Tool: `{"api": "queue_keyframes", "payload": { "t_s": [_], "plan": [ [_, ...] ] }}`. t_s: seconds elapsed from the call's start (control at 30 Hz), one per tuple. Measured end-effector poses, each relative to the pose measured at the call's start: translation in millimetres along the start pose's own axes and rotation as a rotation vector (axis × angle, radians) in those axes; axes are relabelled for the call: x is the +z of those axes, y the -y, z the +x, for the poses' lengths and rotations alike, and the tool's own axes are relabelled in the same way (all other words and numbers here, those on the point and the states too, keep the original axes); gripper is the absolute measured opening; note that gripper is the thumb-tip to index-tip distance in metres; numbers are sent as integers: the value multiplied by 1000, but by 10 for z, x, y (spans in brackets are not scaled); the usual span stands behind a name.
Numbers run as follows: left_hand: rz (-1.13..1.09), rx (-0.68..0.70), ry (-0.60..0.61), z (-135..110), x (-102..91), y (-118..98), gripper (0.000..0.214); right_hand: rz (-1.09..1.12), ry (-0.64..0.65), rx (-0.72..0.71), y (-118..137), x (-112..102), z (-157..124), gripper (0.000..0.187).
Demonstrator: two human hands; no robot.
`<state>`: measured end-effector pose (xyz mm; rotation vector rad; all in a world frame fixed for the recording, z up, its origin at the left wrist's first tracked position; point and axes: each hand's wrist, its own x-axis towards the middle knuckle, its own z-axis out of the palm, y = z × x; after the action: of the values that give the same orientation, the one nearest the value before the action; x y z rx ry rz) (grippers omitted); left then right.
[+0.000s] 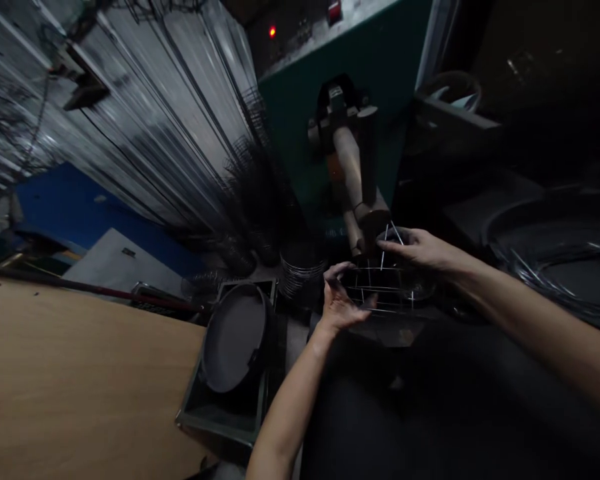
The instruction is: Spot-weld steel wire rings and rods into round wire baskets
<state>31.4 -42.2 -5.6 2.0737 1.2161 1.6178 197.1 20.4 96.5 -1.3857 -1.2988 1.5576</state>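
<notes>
A round wire frame (380,289) of thin metal hoops with short upright wires sits under the arms of a spot-welding machine (351,163). My left hand (341,301) grips the frame's left side, its thumb and fingers apart around the hoops. My right hand (409,248) is closed in a pinch on thin metal wires (385,245) at the frame's far side, just below the machine's upper arm. The wires are partly hidden by my fingers, and the frame's lower part is dark.
Left of my hands, a round dark pan (236,337) rests in a green metal tray (220,433). Stacked wire rings (300,267) stand behind it. A wooden board (80,373) fills the lower left. Coiled wire (545,267) lies at the right. The machine's green cabinet (290,113) rises behind.
</notes>
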Motion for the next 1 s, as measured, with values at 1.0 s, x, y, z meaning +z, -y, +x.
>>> {"api": "queue_keyframes", "payload": {
  "t_s": [1.0],
  "plan": [
    [245,-10,766,-1638,-86,-353,66,-157,135,173,-1429,-295,-836,60]
  ]
}}
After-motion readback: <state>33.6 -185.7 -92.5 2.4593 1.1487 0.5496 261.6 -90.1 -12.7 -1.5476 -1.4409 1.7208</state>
